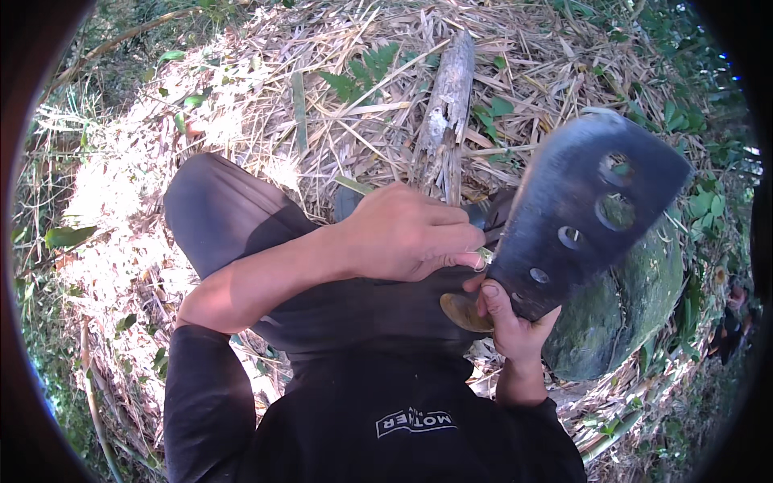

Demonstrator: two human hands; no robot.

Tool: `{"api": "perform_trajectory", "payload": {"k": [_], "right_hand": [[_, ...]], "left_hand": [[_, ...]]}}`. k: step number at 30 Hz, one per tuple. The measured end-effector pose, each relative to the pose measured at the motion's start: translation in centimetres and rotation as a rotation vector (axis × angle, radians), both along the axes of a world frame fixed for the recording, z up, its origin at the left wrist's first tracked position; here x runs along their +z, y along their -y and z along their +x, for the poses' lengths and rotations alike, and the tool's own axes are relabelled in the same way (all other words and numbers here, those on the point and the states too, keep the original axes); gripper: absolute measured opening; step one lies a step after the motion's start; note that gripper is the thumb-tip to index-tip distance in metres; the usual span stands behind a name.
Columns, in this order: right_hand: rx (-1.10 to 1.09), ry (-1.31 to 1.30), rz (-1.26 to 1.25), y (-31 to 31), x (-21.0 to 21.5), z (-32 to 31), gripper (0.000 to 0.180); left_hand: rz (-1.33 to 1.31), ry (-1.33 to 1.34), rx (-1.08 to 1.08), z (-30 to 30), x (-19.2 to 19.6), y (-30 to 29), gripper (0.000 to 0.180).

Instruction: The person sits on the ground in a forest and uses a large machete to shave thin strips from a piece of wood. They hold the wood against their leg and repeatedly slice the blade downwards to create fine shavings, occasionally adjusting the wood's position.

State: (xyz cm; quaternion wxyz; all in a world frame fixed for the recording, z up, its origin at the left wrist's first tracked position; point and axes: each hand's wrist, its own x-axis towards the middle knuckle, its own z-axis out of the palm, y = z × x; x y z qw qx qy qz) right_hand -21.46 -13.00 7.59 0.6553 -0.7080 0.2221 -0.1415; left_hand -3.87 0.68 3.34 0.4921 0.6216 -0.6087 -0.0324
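Note:
A broad, dark cleaver (564,217) with several round holes through its blade is tilted up over my lap. My right hand (519,330) grips it low, thumb flat on the blade near the brown handle (465,312). My left hand (407,233) reaches across from the left, fingers curled and thumb against the forefinger, close to the blade's lower edge. A narrow pale-green strip (353,185) sticks out beyond the left knuckles, and a thin pale curl (482,262) shows at the thumb tip. Most of the strip is hidden inside the left fist.
My bent leg (233,201) in dark trousers lies at the left. A large mossy green stone (612,322) sits at the right, partly behind the cleaver. Ahead lies a weathered log (447,105) on dry leaf litter (338,32), beside a small fern (366,72). Bushes (708,205) stand right.

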Motion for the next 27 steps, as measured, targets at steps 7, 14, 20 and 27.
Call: {"api": "perform_trajectory", "payload": {"k": [7,14,20,27], "right_hand": [[0.243,0.010,-0.366,2.3,-1.7,-2.0,0.012],[0.204,-0.139,0.055,2.3,0.7,-1.7,0.010],[0.255,0.017,-0.445,3.1,0.0,-1.1,0.004],[0.188,-0.295,0.132,2.7,1.9,-0.8,0.007]], "left_hand": [[0.022,0.011,0.034,-1.3,-0.8,0.4,0.020],[-0.025,-0.038,-0.016,-1.8,-0.4,0.6,0.019],[-0.051,-0.110,-0.012,-2.0,-1.1,0.8,0.018],[0.024,-0.094,-0.028,-2.1,-1.1,0.6,0.018]]}}
